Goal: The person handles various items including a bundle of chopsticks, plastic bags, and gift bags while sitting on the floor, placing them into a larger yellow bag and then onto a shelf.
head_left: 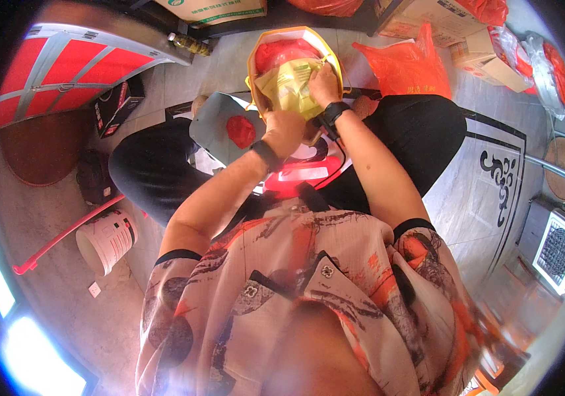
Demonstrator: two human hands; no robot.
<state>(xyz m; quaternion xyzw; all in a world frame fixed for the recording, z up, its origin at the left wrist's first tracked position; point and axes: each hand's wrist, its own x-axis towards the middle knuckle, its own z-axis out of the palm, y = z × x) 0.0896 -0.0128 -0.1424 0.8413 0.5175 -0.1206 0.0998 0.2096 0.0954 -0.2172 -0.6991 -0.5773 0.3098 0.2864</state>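
A yellow plastic bag (285,81) bearing print lies in the mouth of an open, many-sided container (307,32) with a yellow rim. Red wrapping (282,52) shows behind the bag, inside the container. My right hand (324,87) has its fingers closed on the bag's upper right edge. At the near edge of the bag and container is my left hand (285,129), curled, its fingertips hidden. A grey sheet (213,123) with a red round patch (241,131) leans beside the left hand. Below the hands lies a red and white item (305,173), partly covered.
An orange plastic bag (406,69) lies beyond my right knee. Cardboard boxes (423,22) stand at the far right. On the left are a red-panelled case (72,62), a black box (119,106), a white bucket (109,237) and a red pole (72,227). A bottle (191,43) lies far left.
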